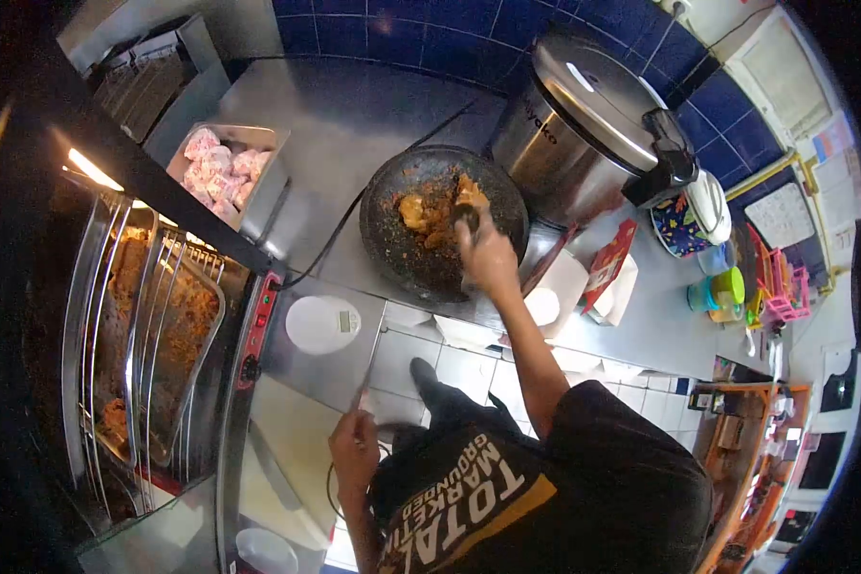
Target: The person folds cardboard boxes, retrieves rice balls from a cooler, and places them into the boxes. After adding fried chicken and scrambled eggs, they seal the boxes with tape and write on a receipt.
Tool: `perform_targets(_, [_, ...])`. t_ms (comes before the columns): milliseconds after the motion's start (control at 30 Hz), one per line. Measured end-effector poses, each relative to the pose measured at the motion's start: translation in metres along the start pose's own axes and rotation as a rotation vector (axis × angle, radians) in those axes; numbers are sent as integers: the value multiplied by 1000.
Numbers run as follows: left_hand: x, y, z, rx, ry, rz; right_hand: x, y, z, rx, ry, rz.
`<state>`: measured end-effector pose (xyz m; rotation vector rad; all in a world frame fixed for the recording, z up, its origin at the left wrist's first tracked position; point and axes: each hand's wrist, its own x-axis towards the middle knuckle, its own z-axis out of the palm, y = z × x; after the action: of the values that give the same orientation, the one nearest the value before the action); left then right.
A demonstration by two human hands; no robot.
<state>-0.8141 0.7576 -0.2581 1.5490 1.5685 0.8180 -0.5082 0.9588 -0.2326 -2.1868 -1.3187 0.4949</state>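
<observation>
A wide dark stone mortar (pixel 392 253) sits on the steel counter, with pieces of fried chicken (pixel 414 212) and reddish-brown crumbs or paste (pixel 440 237) inside. My right hand (pixel 490 256) is closed around a dark pestle (pixel 466 216), its end down by the food at the mortar's right side. The hand is slightly blurred. Low on the left, by the counter's front edge, my left hand (pixel 354 447) is closed with curled fingers. What it grips, if anything, I cannot make out.
A metal container of raw-looking floured chicken (pixel 220 172) stands at the left, above a heated display case (pixel 153 335). A white kitchen scale (pixel 320 323) lies near the front edge. Behind the mortar is a large rice cooker (pixel 584 124); open paper boxes (pixel 557 287) stand right. A black cable (pixel 340 230) crosses the counter.
</observation>
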Motion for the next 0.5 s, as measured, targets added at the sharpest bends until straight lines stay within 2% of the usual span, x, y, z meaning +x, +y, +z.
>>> perform_targets(67, [1, 5, -1, -22, 21, -32, -25, -1, 1, -220, -87, 2])
perform_targets(200, [2, 0, -3, 5, 18, 21, -33, 21, 26, -286, -89, -51])
perform_targets(267, [4, 12, -6, 31, -20, -7, -30, 29, 28, -465, 87, -278])
perform_targets(300, [6, 10, -5, 35, -17, 2, -16, 31, 27, -404, 119, -317])
perform_targets(333, [4, 5, -3, 40, -17, -17, 5, 34, 28, -398, 122, -314])
perform_targets(400, [-2, 4, -2, 50, -15, -34, 51, 37, 31, -333, 208, -152])
perform_targets(433, [-4, 6, -2, 54, -23, -15, 64, 37, 31, -329, 212, -154])
perform_targets(500, [-5, 8, -2, 63, -16, 10, 87, 28, 36, -420, 126, -103])
